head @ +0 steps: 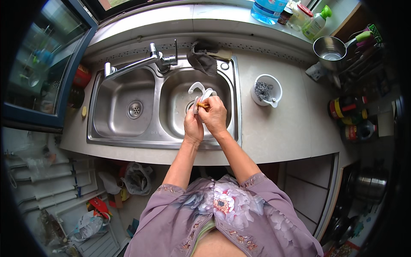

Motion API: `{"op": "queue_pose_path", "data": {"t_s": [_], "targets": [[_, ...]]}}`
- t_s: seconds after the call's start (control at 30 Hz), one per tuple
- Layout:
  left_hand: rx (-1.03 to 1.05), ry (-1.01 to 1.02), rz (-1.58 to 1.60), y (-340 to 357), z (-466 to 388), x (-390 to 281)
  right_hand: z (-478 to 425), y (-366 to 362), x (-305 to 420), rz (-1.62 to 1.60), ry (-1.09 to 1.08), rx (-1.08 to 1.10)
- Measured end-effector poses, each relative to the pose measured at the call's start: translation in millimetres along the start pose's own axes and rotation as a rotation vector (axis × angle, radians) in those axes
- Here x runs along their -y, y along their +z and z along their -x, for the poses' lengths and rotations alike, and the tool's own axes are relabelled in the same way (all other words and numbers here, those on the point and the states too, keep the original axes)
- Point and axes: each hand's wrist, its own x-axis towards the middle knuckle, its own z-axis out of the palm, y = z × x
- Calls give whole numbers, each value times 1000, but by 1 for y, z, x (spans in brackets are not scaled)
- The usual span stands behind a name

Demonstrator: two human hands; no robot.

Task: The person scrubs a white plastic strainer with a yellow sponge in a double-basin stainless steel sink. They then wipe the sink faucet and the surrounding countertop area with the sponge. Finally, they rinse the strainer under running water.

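Over the right basin (170,86) of a stainless steel double sink, both hands are close together. My left hand (193,128) grips a white plastic piece with a hooked end (196,86); its full shape is partly hidden by the fingers. My right hand (214,116) pinches a small yellow-brown piece of material (203,105) against the white plastic. What that piece is, cloth or pad, cannot be told. Behind the hands the basin's drain (190,106) is partly covered.
A chrome faucet (133,66) swings over the left basin (106,109). A dark grey cloth (204,59) hangs on the sink's back rim. On the counter to the right stands a white plastic cup (266,78) holding steel wool (263,90). Sauce bottles (348,107) stand far right.
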Motion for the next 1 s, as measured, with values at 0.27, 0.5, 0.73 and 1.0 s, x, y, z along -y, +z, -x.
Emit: {"op": "queue_pose_path", "data": {"t_s": [0.27, 0.5, 0.73, 1.0], "targets": [[-46, 41, -39, 9, 7, -5, -5, -2, -8, -744, 371, 253], [-85, -59, 60, 9, 8, -5, -17, 11, -11, -331, 339, 16], [-105, -48, 49, 17, 9, -4, -20, 22, -17, -420, 420, -2], [-72, -72, 148, 6, 9, 9, -14, 14, -2, -56, 262, -90]]}}
